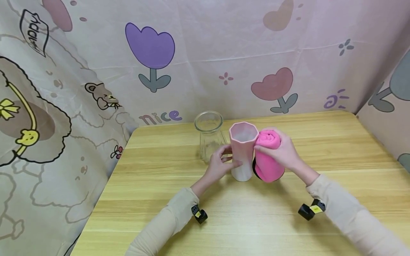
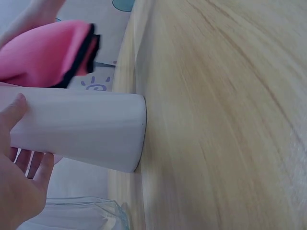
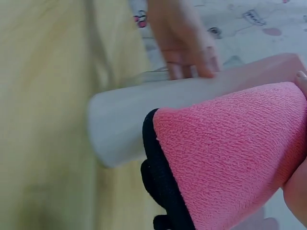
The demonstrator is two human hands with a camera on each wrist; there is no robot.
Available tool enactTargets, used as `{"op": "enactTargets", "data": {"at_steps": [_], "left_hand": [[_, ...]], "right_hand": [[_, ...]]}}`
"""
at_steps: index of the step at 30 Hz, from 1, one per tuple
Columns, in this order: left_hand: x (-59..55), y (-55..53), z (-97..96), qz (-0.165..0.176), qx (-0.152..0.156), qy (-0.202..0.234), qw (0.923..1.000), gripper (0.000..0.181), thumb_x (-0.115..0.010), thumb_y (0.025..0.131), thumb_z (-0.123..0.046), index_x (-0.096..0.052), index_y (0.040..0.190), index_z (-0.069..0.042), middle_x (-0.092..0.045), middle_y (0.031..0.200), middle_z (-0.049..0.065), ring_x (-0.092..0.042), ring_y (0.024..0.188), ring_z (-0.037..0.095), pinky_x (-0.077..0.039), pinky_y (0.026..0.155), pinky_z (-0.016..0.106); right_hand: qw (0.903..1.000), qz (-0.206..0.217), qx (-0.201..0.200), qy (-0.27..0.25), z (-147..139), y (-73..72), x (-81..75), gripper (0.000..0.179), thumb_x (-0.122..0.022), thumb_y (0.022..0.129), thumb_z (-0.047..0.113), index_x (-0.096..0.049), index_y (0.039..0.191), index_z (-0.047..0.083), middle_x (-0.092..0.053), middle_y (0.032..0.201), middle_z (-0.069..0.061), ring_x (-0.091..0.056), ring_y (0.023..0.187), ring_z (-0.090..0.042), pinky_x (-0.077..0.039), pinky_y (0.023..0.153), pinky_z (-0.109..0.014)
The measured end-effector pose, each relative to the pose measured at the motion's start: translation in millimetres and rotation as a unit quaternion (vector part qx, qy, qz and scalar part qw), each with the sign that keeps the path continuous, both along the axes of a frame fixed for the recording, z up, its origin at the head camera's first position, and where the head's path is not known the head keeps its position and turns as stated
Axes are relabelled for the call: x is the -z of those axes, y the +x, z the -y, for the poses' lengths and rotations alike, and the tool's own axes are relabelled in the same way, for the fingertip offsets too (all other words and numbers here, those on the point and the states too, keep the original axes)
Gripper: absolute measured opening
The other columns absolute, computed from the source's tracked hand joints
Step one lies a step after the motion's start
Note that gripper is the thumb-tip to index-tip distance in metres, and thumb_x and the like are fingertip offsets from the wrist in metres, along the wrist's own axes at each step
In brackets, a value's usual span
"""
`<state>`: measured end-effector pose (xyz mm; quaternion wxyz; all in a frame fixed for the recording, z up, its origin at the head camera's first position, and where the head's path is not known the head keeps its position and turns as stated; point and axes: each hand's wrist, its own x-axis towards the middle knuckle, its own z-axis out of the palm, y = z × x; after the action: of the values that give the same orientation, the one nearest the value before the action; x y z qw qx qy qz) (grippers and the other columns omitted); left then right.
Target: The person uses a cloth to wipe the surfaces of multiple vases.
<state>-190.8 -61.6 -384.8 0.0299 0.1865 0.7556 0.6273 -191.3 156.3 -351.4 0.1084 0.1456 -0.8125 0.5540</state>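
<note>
A tall vase (image 1: 242, 156), pink at its faceted rim and white toward the base, stands upright on the table. My left hand (image 1: 219, 163) holds it from the left, thumb in front and fingers at its side. In my right hand (image 1: 286, 151) is a rolled pink towel (image 1: 269, 165), gripped near its top, right beside the vase. The right wrist view shows the towel's terry surface (image 3: 230, 148) and black edging (image 3: 165, 177). Its lower end looks raised off the table in the left wrist view. Behind my left hand stands a clear glass vase (image 1: 209, 137), partly hidden.
The wooden table (image 1: 153, 167) runs back to a wall covered with a printed cloth (image 1: 205, 53). Similar cloth (image 1: 64, 106) hangs along the left side. A small black camera (image 1: 199, 214) is strapped to my left wrist, another camera (image 1: 311, 209) to my right.
</note>
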Motion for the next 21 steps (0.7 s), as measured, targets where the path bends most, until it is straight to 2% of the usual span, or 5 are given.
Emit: {"op": "enactTargets", "data": {"at_steps": [5,10,15,21], "left_hand": [[-0.9,-0.2,0.0,0.002,0.002,0.001,1.0000,0.056,-0.074,0.072,0.000,-0.049,0.122,0.003,-0.054,0.114,0.018,-0.052,0.106,0.028,-0.049,0.090,0.037],[-1.2,-0.2,0.3,0.003,0.003,-0.002,1.0000,0.055,-0.074,0.072,0.000,-0.049,0.122,0.003,-0.054,0.114,0.018,-0.052,0.106,0.027,-0.049,0.089,0.034],[-1.4,0.3,0.1,0.002,0.002,-0.003,1.0000,0.055,-0.073,0.072,0.000,-0.049,0.122,0.003,-0.054,0.114,0.018,-0.052,0.106,0.027,-0.049,0.089,0.034],[-2.8,1.3,0.0,0.004,0.004,0.000,1.0000,0.055,-0.073,0.072,0.001,-0.049,0.122,0.003,-0.054,0.115,0.018,-0.052,0.106,0.028,-0.049,0.090,0.035]], "right_hand": [[0.9973,-0.065,0.006,-0.033,0,-1.5,-19.7,0.047,-0.077,0.067,-0.002,-0.056,0.109,-0.001,-0.058,0.093,0.013,-0.055,0.085,-0.003,-0.047,0.073,-0.012],[0.9938,-0.104,0.014,-0.037,1,-3.0,-28.8,0.049,-0.078,0.064,-0.005,-0.056,0.108,-0.003,-0.058,0.092,0.015,-0.054,0.085,-0.004,-0.046,0.075,-0.013],[0.9943,-0.101,0.012,-0.030,2,-4.7,-28.9,0.049,-0.078,0.064,-0.005,-0.056,0.108,-0.002,-0.057,0.091,0.015,-0.054,0.085,-0.004,-0.046,0.074,-0.013],[0.9965,-0.081,0.002,-0.021,1,-5.6,-18.7,0.047,-0.078,0.065,-0.002,-0.055,0.107,-0.001,-0.058,0.091,0.012,-0.055,0.084,-0.004,-0.048,0.073,-0.014]]}}
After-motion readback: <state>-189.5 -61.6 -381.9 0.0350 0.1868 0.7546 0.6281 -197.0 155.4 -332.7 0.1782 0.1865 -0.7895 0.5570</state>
